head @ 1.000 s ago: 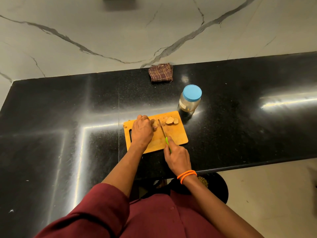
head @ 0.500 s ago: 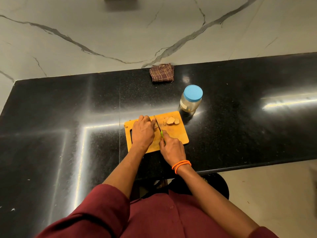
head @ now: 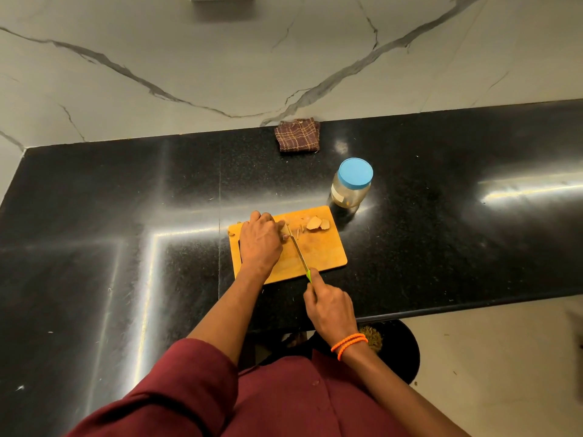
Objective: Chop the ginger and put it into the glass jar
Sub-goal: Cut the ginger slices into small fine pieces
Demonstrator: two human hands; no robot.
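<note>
- Nearest you, your right hand (head: 331, 307) hangs over the front edge of the black counter (head: 126, 234), fingers wrapped round the green handle of the knife (head: 299, 255).
- The blade's long axis runs away from you and slightly to the left, from that handle across the wooden cutting board (head: 321, 253) to its tip, right beside the ginger.
- Your left hand (head: 260, 239) rests on the board's left half, fingers curled down over the uncut ginger piece (head: 286, 229), pinning it; most of the piece is hidden under the fingers.
- The relation that matters: the ginger lies ahead and to the left of your knife grip, at the blade's far end, and your left fingertips sit just beside the edge. Judged from this, the next stroke calls for keeping those fingertips tucked behind the blade line.
- To the right of the blade tip, cut slices (head: 317, 223) and a few thin slivers lie near the board's far edge.
- Just beyond the board's far right corner stands the glass jar (head: 349, 192), upright, its blue lid (head: 355, 172) on; it must be opened before anything goes in. Your right hand is the nearer one to it.
- Farthest, a folded checked cloth (head: 298, 135) lies against the marble wall.
</note>
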